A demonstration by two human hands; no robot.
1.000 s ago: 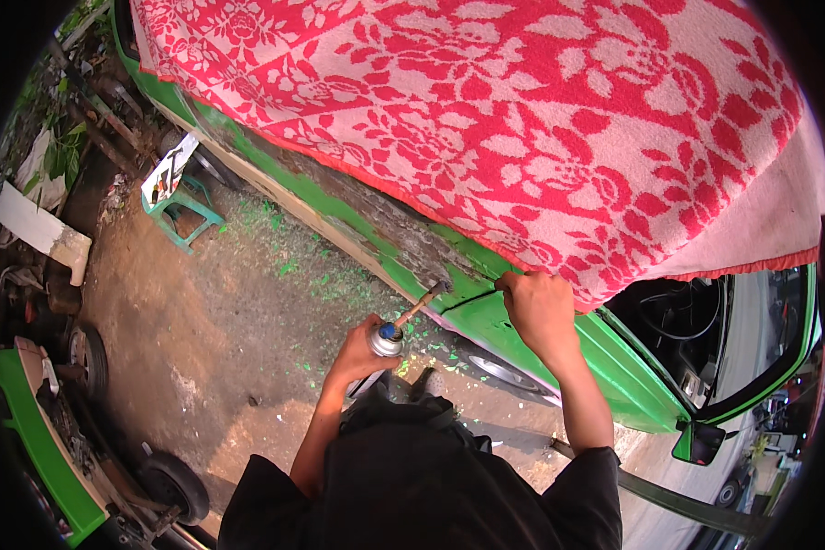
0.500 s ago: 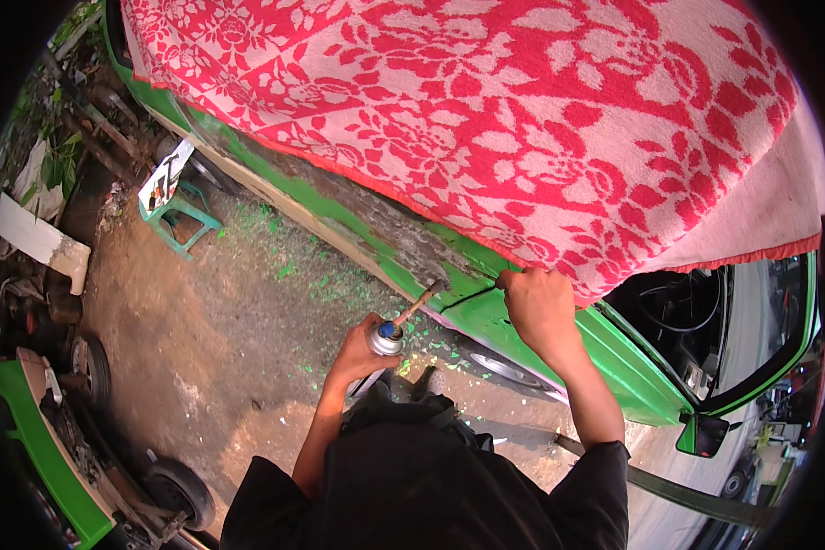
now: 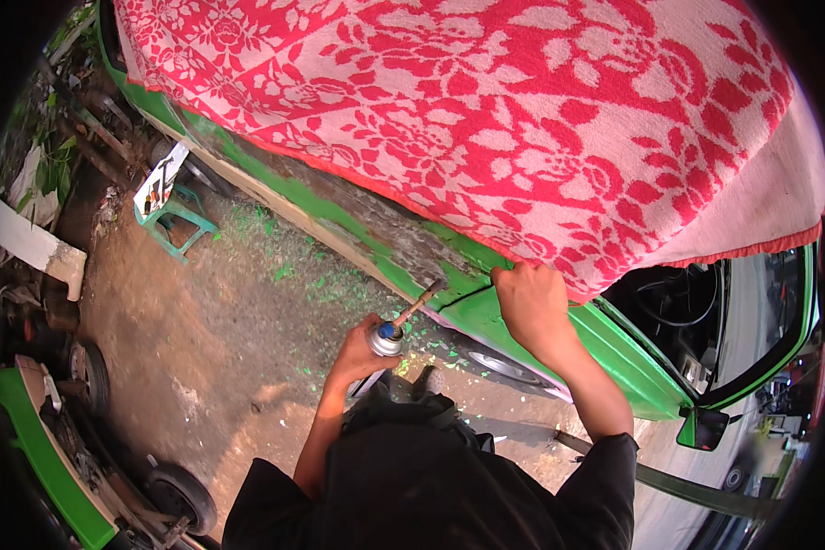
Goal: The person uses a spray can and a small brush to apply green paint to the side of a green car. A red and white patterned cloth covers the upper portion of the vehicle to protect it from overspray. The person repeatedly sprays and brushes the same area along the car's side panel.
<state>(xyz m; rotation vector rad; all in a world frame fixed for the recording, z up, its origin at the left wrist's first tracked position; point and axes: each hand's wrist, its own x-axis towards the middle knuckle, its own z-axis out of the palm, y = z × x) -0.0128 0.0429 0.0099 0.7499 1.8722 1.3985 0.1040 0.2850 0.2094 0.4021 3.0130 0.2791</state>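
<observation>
My left hand (image 3: 353, 353) is wrapped round a blowtorch (image 3: 388, 341), a silvery gas canister with a blue collar and a long nozzle. Its dark tip is close to the lower side of a green car (image 3: 522, 321), where the paint gives way to a bare, grey-brown patch (image 3: 376, 215). Over the panel by the door seam, my right hand (image 3: 533, 307) is closed, knuckles up, beside the hem of a red and pink floral blanket (image 3: 486, 119). Something small and dark shows at its fingertips, too hidden to name. The blanket covers much of the car.
Green paint flakes (image 3: 289, 272) litter the floor. A green stool (image 3: 179, 223) with tools on a white sheet stands far left. Loose wheels (image 3: 181, 495) and a green body panel (image 3: 41, 458) lie at the left. The car's mirror (image 3: 703, 428) juts out at the right.
My right hand has shifted slightly left along the panel, still closed. The blowtorch in my left hand has barely moved.
</observation>
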